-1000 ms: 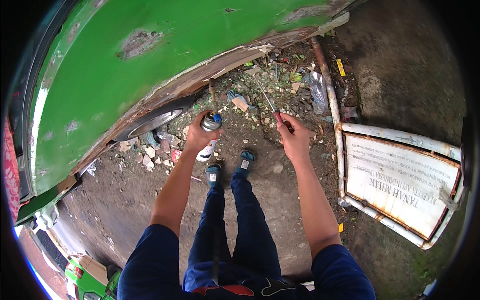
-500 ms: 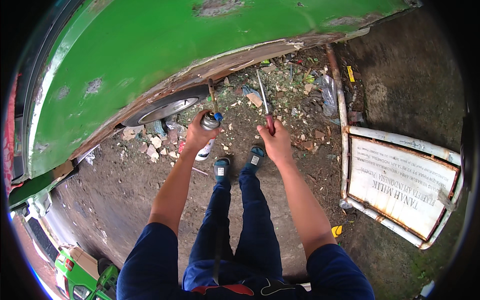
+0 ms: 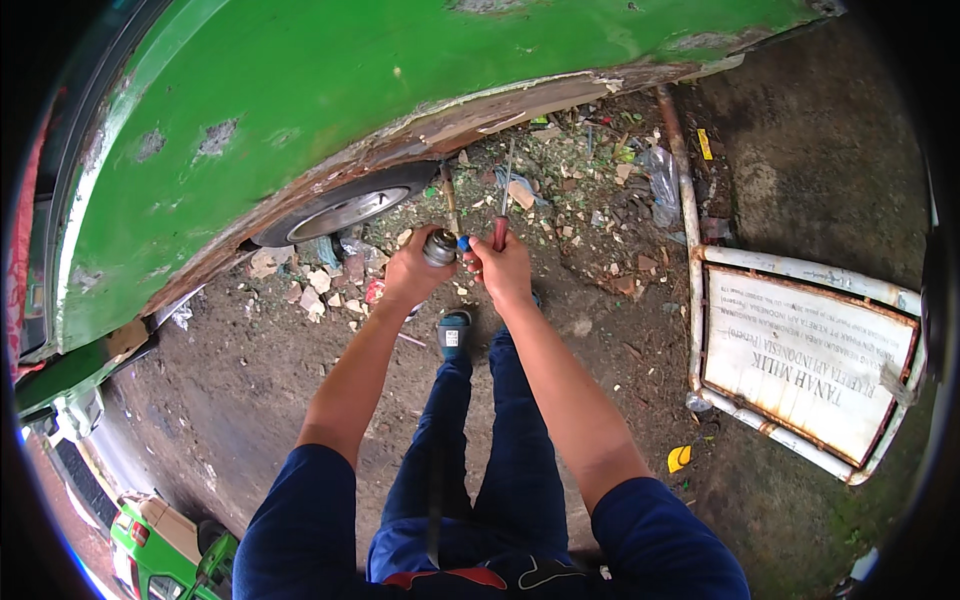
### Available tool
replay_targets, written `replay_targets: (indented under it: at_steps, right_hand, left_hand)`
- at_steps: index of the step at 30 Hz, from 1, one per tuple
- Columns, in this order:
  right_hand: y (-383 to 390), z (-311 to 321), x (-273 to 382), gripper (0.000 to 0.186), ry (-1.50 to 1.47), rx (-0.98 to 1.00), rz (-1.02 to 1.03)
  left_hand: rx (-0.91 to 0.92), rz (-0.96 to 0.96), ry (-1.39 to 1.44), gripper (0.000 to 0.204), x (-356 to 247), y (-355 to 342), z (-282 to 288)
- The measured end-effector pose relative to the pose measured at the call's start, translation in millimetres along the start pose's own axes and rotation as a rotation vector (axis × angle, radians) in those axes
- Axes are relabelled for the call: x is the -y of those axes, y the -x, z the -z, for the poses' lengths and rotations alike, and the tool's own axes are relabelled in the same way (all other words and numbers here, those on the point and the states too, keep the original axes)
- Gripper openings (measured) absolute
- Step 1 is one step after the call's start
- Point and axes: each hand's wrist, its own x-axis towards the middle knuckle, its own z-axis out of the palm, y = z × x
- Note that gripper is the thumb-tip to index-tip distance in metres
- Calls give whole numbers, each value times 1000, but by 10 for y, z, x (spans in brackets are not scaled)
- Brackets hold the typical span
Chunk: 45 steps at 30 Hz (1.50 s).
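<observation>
My left hand (image 3: 410,270) is closed around a metal gas canister (image 3: 440,248). Beside its top is a torch head with a blue knob (image 3: 464,243) and a slim brass-coloured tube (image 3: 450,200), pointing away from me. The fingers of my right hand (image 3: 505,270) are at the blue knob, while the same hand grips a screwdriver (image 3: 501,232) by its red handle, shaft pointing away from me. Whether the torch head is still attached to the canister cannot be made out.
A rusted green vehicle body (image 3: 330,80) spans the top left, above a wheel (image 3: 340,213). Broken fragments and litter (image 3: 315,295) lie on the dirty ground. A rusty-framed white sign (image 3: 790,365) lies at the right. Another green car (image 3: 165,565) is at the lower left.
My right hand has moved leftward with the screwdriver and its fingers have reached the blue knob. My left hand and the canister have shifted slightly right, toward it.
</observation>
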Motion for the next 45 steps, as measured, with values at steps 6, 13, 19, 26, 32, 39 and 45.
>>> replay_targets:
  at_steps: [6,13,19,26,32,39,45]
  right_hand:
    - [61,146,-19,21,-57,-31,-86]
    - [128,330,-216,24,-159,-25,-76]
    - [165,400,-299,26,-183,-60,-14]
    - [149,463,-308,26,-202,-75,-38]
    - [74,420,-187,28,-127,-10,-9]
    - [140,547,9,33,-44,-17,-63]
    - [222,727,-54,33,-16,-20,-46]
  left_hand:
    - [123,-62,-82,76,-148,115,48]
    - [206,-95,-145,76,-227,255,35]
    - [182,-102,-166,75,-225,284,-82]
    - [152,-131,-213,76,-194,240,-176]
    - [78,-129,-51,70,-217,127,-137]
    - [-47,-89,0,72,-82,-92,-50]
    - [-29,-102,102,69,-41,-146,-19]
